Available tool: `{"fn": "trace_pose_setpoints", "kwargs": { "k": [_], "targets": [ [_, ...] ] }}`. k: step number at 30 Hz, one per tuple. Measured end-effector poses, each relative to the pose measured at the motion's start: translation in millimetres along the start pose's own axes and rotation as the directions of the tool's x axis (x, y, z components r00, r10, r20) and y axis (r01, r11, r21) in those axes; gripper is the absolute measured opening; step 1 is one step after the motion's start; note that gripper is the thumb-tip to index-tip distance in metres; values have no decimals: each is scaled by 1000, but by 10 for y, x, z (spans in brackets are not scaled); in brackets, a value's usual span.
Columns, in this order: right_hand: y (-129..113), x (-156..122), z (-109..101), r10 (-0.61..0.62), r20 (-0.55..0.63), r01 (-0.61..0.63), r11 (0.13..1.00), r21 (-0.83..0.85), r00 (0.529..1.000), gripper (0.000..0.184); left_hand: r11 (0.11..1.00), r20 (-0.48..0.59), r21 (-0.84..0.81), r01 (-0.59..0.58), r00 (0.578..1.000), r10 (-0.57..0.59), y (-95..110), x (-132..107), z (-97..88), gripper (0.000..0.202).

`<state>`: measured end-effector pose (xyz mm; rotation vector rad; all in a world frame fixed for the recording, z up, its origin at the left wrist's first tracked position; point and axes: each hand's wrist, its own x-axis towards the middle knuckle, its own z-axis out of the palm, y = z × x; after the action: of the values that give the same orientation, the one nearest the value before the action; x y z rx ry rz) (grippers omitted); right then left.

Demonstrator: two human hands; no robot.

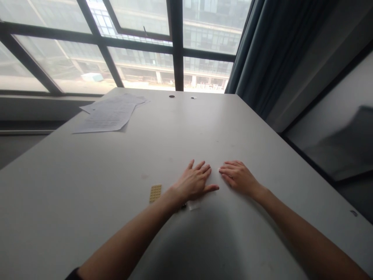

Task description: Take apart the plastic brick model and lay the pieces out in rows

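My left hand (195,181) lies palm down on the white table (186,132), its fingers spread. Just to its right, my right hand (237,177) rests with fingers stretched out, close together, and the thumb below them. A tiny white spot shows at its fingertips; I cannot tell what it is. A small yellow sheet with rows of dark marks (155,193) lies left of my left wrist, partly behind the forearm. Under that wrist a small dark thing (183,207) and a whitish, see-through piece (194,205) peek out, mostly hidden or blurred.
Several printed paper sheets (107,114) overlap at the table's far left. Two round inserts, one dark (171,96) and one white (193,98), sit near the far edge. Beyond stand framed windows (177,46) and a dark blue curtain (262,58). A small dark mark (353,213) is near the right edge.
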<state>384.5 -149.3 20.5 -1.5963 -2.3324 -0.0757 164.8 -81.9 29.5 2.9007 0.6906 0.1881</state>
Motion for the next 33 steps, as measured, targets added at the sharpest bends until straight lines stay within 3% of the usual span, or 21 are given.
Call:
{"fn": "trace_pose_setpoints", "kwargs": {
  "k": [7,10,13,16,20,25,28,33],
  "targets": [
    [67,-1,3,6,-16,-6,1000,-15,1000,23,999,-15,11,-52,999,52,100,226,98,73],
    [92,-14,-12,4,-21,-5,1000,-18,1000,22,998,-23,15,-55,998,55,141,237,124,73],
    [66,-20,-59,11,-57,-12,1000,-10,998,23,999,-69,17,-40,997,41,97,152,23,75],
    [-51,-23,-111,22,-120,-18,999,36,993,24,1000,-130,22,22,991,-19,-103,-137,-217,74],
    [-350,-27,-114,-34,-113,48,991,123,993,26,988,-170,29,152,975,-144,-478,-849,-499,69],
    [-823,45,14,-162,-20,163,964,212,987,31,990,-57,58,129,990,-126,-611,-1710,-424,82],
    [-1078,167,89,-242,18,231,944,238,970,41,994,15,57,95,995,-96,-535,-1931,-292,88],
    [-1409,374,181,-343,35,328,919,218,939,58,997,78,32,72,994,-74,-461,-1934,-210,89]
  ]
}}
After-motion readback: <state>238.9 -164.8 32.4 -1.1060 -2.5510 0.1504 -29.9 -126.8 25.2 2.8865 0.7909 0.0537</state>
